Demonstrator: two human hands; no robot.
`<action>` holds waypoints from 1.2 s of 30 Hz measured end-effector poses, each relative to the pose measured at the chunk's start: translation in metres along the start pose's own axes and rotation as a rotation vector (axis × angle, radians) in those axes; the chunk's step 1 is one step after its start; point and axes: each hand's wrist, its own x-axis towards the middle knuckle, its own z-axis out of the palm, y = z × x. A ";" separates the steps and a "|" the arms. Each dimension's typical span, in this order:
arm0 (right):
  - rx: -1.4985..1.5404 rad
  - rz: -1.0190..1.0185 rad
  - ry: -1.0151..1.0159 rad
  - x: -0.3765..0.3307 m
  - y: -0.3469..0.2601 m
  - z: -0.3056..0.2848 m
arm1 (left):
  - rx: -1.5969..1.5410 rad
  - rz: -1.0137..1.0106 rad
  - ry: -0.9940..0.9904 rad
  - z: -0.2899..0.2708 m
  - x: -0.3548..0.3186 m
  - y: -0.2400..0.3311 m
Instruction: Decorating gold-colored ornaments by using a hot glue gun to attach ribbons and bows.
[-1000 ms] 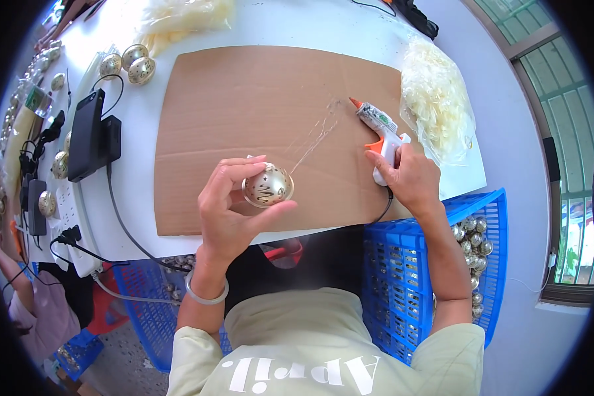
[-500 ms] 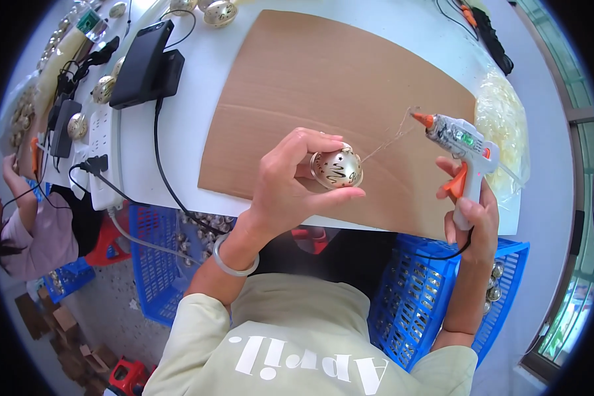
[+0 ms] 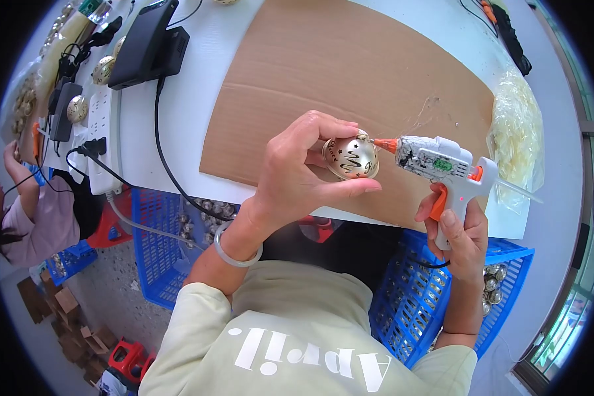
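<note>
A round gold metal bauble [image 3: 350, 158] is gripped by the left hand [image 3: 297, 175]; a white glue gun [image 3: 439, 165], clasped by the right hand [image 3: 459, 231], touches it.

- Bright, even daylight fills the scene, with a window [image 3: 567, 330] at the lower right edge the likely source.
- The white table [image 3: 198, 86] comes close to washing out, while the brown cardboard sheet [image 3: 350, 72] keeps its colour and creases.
- Shadows are soft; the darkest patch lies under the table edge, between the blue crates [image 3: 158, 257].
- A small highlight gleams on the gold ball [image 3: 351, 158], which shows sharp, as does the glue gun [image 3: 435, 165].
- Fisheye distortion bends the table's straight edges, and a black ring frames the round picture.
- Detail softens and smears toward the rim, where a faint blue fringe runs along the border.
</note>
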 end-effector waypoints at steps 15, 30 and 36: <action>-0.157 -0.012 0.024 0.001 0.006 0.004 | -0.008 0.004 0.008 0.002 -0.003 -0.007; -0.211 -0.031 0.048 -0.003 0.008 0.006 | -0.002 -0.007 0.004 0.003 -0.004 -0.011; -0.199 -0.025 0.051 -0.003 0.007 0.008 | 0.002 -0.052 -0.090 -0.002 -0.004 -0.008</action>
